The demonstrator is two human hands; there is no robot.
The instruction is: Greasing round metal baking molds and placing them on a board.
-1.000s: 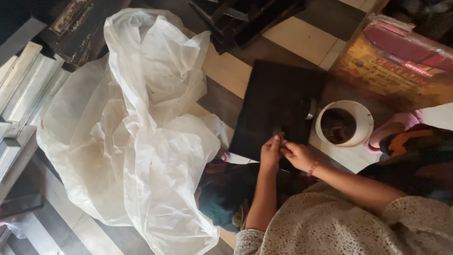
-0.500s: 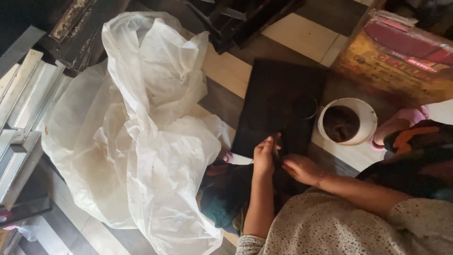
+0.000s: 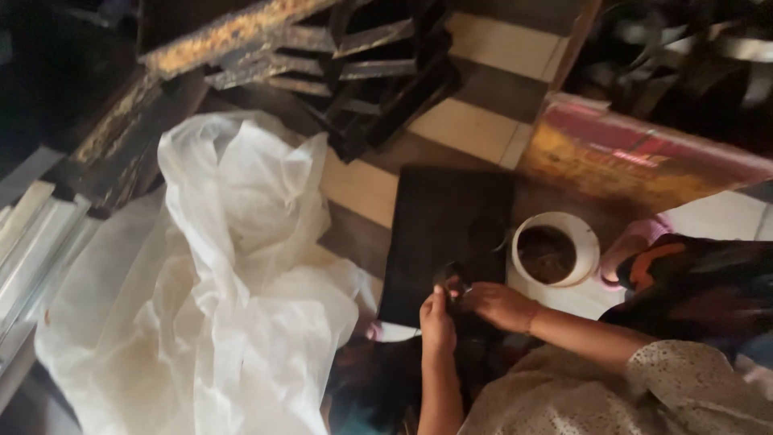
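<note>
Both my hands meet over the near edge of a flat black board [image 3: 451,225] lying on the tiled floor. My left hand [image 3: 437,321] pinches a small dark object [image 3: 451,278] from below. My right hand [image 3: 501,304] grips the same small dark object from the right, fingers closed on it. What the object is cannot be made out; it looks like a short dark strap or ring. A white round bowl [image 3: 581,242] with dark contents stands just right of the board, close to my right wrist.
A large crumpled translucent white plastic sheet [image 3: 217,306] covers the floor on the left. Dark metal frames [image 3: 362,72] lie at the top. A red and yellow box [image 3: 636,161] sits upper right. Pale slats [image 3: 24,242] run along the left edge. Dark cloth [image 3: 378,387] lies by my knees.
The view has shifted so everything sits lower and to the right in the picture. My hands have stayed together on the small dark object at the board's near edge.
</note>
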